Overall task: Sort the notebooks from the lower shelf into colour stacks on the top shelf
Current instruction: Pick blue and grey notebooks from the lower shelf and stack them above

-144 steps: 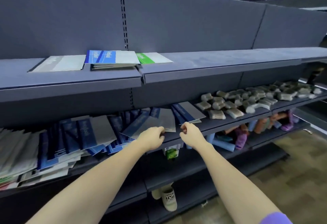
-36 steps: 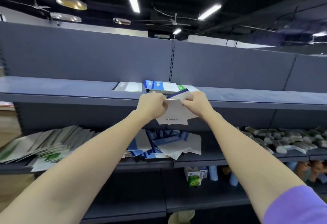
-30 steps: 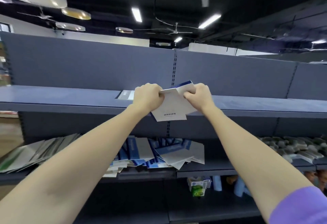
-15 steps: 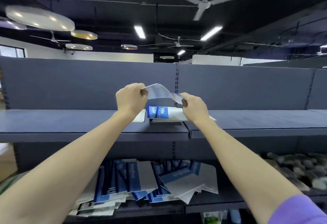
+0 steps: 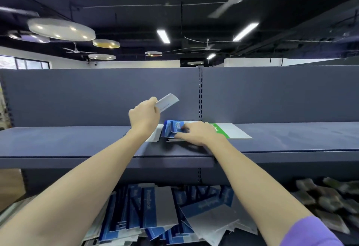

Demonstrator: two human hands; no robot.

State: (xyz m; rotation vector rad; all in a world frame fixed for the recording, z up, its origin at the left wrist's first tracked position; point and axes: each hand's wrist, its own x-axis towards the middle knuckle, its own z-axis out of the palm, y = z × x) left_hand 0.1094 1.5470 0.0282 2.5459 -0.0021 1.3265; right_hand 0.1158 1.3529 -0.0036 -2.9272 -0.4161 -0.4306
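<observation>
Gripping pale notebook (image 5: 167,102) aloft: left hand (image 5: 144,116). Right hand (image 5: 196,132), fingers flat, pressed blue stack (image 5: 173,129) on top shelf (image 5: 77,140); green notebook (image 5: 229,130) at 3 o'clock. Risk: stack sliding under push, colours mixing.

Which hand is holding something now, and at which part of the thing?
The left hand pinches a pale notebook by its near lower end, raised above the top shelf. The right hand rests flat on the blue stack, gripping nothing.
</observation>
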